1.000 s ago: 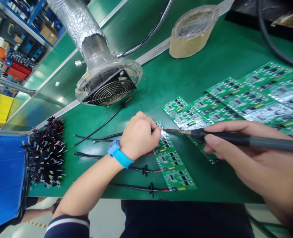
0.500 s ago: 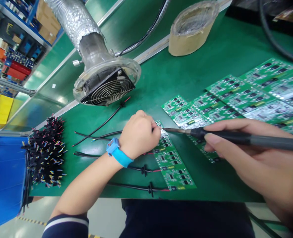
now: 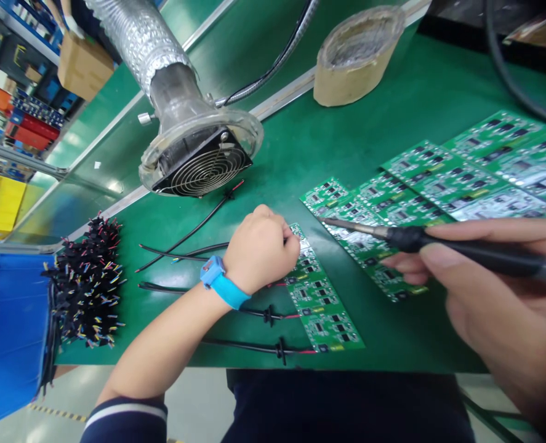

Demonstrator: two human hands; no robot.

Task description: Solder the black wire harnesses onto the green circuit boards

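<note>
My left hand is closed in a pinch at the upper left edge of a green circuit board strip. A black cable runs into its grip; the wire end is hidden by the fingers. Lower down, black cables with red leads reach the same strip's left edge. In my right hand is a soldering iron. Its tip points left, away from the left hand, in front of the overlapping circuit boards; whether it touches one I cannot tell.
A fume extractor hangs above the green bench. Loose cables lie left of my hand, beside a bundle of cables. A tape roll stands at the back. Behind, a person's arm is near a cardboard box.
My right hand has drawn the soldering iron to the right and slightly up, off the strip by my left hand. The left hand stays put. A person has appeared at the box behind.
</note>
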